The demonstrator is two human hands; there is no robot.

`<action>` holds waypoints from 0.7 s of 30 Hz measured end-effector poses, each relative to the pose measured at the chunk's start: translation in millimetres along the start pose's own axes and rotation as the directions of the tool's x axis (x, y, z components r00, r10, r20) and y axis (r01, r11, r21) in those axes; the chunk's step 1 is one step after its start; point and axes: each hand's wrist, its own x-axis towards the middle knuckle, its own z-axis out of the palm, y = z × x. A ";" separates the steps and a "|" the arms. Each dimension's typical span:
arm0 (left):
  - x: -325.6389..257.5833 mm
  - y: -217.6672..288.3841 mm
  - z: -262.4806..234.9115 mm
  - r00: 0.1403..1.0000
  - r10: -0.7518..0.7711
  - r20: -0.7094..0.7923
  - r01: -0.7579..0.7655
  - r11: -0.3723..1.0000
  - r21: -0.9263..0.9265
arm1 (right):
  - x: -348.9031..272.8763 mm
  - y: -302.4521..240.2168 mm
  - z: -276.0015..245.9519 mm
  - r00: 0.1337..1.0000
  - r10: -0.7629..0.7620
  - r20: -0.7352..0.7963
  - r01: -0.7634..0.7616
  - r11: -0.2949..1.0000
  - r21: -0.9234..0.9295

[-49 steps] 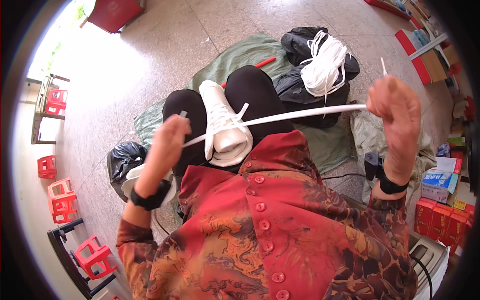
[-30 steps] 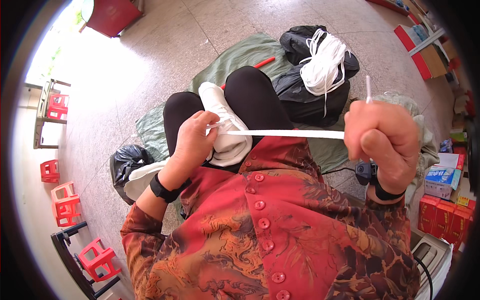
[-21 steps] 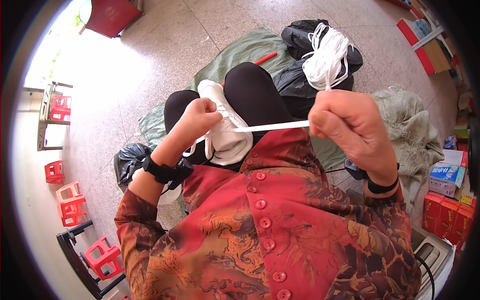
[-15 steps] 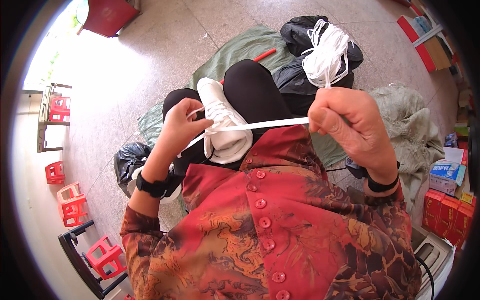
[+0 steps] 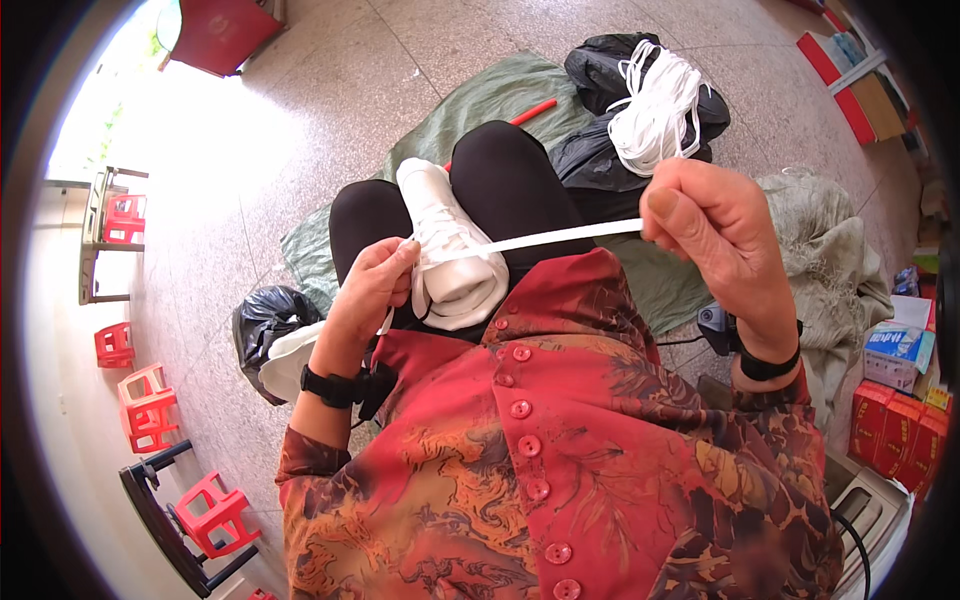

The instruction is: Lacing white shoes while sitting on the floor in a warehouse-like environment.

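A white lace-up shoe [image 5: 462, 280] lies between my black-clad thighs, its toe pointing away and its opening toward me. A flat white shoelace [image 5: 565, 236] runs taut from the shoe's upper eyelets to my right hand [image 5: 718, 225], which is closed around it, raised to the right. My left hand [image 5: 378, 282] is beside the shoe's left edge, thumb and fingers pinched together on the lace. A short white lace tail hangs below those fingers. The eyelets near my left fingertips are partly hidden.
A bundle of white laces [image 5: 655, 110] rests on a black plastic bag [image 5: 600, 65] at the far right. A green sheet [image 5: 480, 95] with a red stick [image 5: 533, 111] covers floor ahead. Left are pale shoes [image 5: 288, 362] by another black bag, and red stools [image 5: 213, 512]; right, red boxes [image 5: 895, 430].
My left hand has moved down slightly, its spread fingers closing into a pinch. My right hand has shifted right, and the lace now stretches from the shoe instead of across it.
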 end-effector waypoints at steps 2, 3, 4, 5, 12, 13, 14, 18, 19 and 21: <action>-0.3 -3.0 -0.3 0.999 -0.051 0.018 0.053 0.994 -0.095 | -4.3 6.0 -4.9 1.000 -0.014 0.019 0.014 0.999 -0.044; -0.8 -9.1 0.6 0.999 -0.049 0.018 0.051 0.994 -0.099 | -8.4 9.8 -5.9 0.973 -0.117 -0.199 0.106 0.992 -0.068; -0.5 -17.9 1.5 0.999 0.005 -0.042 -0.006 1.000 -0.012 | -14.7 16.4 -10.7 0.889 -0.215 -0.404 0.188 0.976 -0.107; 0.8 -21.4 1.2 0.994 0.066 -0.091 -0.059 0.995 0.079 | -28.1 37.1 -40.5 0.831 -0.260 -0.491 0.263 0.963 -0.064; 21.7 0.2 -1.2 0.906 0.422 -0.039 -0.343 0.784 0.518 | -20.1 21.9 -13.0 0.981 -0.093 -0.171 0.040 0.955 -0.292; 21.1 20.5 5.1 0.922 0.386 0.038 -0.339 0.753 0.564 | -12.0 27.2 3.2 0.994 -0.109 0.009 0.107 0.951 -0.290; 23.1 30.8 7.5 0.926 0.364 0.098 -0.348 0.725 0.595 | -2.2 23.7 20.6 0.972 -0.090 0.217 0.155 0.939 -0.306; 45.2 47.7 19.3 0.870 0.311 0.383 -0.493 0.535 0.686 | 5.9 56.6 117.4 0.917 -0.137 0.375 0.189 0.976 -0.104; 49.7 51.0 19.7 0.868 0.312 0.387 -0.497 0.532 0.686 | 14.1 55.3 128.0 0.891 -0.090 0.444 0.157 0.981 -0.117; 58.3 55.7 19.2 0.874 0.194 0.445 -0.475 0.534 0.699 | 27.6 58.1 150.9 0.859 -0.044 0.510 0.129 0.983 -0.134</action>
